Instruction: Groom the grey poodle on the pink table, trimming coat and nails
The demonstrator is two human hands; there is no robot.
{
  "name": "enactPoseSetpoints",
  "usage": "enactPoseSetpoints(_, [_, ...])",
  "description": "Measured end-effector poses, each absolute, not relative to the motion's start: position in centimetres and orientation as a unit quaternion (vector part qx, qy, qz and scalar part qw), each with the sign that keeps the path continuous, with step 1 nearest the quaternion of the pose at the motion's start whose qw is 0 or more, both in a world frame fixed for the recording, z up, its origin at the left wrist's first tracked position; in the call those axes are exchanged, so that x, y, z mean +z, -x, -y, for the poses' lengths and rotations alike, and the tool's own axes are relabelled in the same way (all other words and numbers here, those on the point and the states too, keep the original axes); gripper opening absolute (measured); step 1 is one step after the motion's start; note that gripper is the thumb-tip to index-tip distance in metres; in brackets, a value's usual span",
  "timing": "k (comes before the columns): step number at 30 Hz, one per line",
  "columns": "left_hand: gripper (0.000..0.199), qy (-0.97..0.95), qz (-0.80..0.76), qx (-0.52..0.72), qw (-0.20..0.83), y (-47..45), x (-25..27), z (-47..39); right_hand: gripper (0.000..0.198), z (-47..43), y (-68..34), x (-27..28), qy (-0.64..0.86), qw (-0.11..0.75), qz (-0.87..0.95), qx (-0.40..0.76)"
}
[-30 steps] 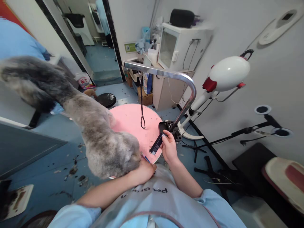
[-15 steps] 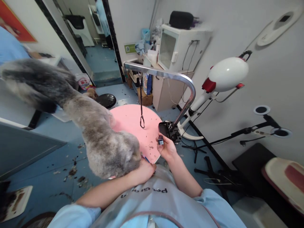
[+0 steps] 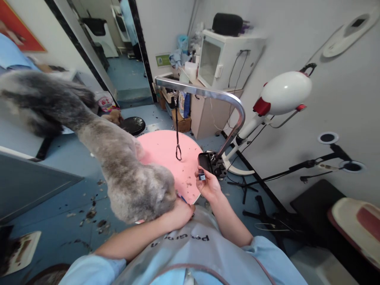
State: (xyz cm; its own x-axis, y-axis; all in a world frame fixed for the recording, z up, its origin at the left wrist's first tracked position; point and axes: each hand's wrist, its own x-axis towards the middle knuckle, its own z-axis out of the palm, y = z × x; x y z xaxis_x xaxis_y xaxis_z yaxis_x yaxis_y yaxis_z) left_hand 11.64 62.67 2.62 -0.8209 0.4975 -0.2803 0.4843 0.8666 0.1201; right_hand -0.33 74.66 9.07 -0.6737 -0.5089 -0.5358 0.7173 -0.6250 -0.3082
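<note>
A grey curly-coated dog (image 3: 133, 178) stands on the round pink grooming table (image 3: 160, 146), its rump close to me and its head end stretching over the left side. My right hand (image 3: 209, 186) pinches a small dark box (image 3: 202, 174) with a pale label, over the table's right edge. Against my apron, beside the dog's rump, my left hand (image 3: 184, 211) is closed. A thin blue item (image 3: 182, 198) shows just beyond it; most of it is hidden, and I cannot tell what it is.
A metal grooming arm (image 3: 208, 93) bends over the table with a black loop (image 3: 178, 150) hanging down. A black tool tray (image 3: 218, 164) is fixed at its base. To the right stand a white dryer (image 3: 285, 93) and a ring-light stand (image 3: 328, 137). Hair clumps litter the blue floor.
The dog's front end has shifted a little to the left. My right hand has tilted the small box slightly; my left hand stays where it was.
</note>
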Motion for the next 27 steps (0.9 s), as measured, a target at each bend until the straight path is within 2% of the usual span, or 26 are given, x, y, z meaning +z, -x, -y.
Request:
enactPoseSetpoints(2, [0.030, -0.257, -0.953, 0.019, 0.158, -11.6, 2.7, -62.7, 0.011, -74.5, 0.2, 8.8, -0.201, 0.324, -0.290, -0.878])
enactPoseSetpoints(7, [0.030, -0.263, -0.952, 0.036, 0.152, -11.6, 4.1, -62.6, 0.026, -73.8, -0.7, 8.4, -0.102, 0.175, -0.437, -0.876])
enactPoseSetpoints(14, [0.029, -0.263, -0.950, 0.032, 0.166, -11.5, 5.1, -62.6, 0.040, -73.7, -1.2, 8.6, -0.062, 0.160, -0.482, -0.859])
enactPoseSetpoints(20, [0.027, -0.267, -0.949, 0.041, 0.166, -11.6, 4.6, -62.7, 0.042, -73.8, -0.9, 8.5, -0.101, 0.210, -0.419, -0.878])
enactPoseSetpoints(25, [0.030, -0.254, -0.952, 0.035, 0.165, -11.7, 4.1, -62.8, 0.040, -74.5, -0.3, 8.3, -0.134, 0.378, -0.264, -0.877])
enactPoseSetpoints(27, [0.029, -0.255, -0.950, 0.040, 0.173, -11.7, 4.1, -62.8, 0.036, -74.8, -0.2, 8.2, -0.121, 0.418, -0.201, -0.878])
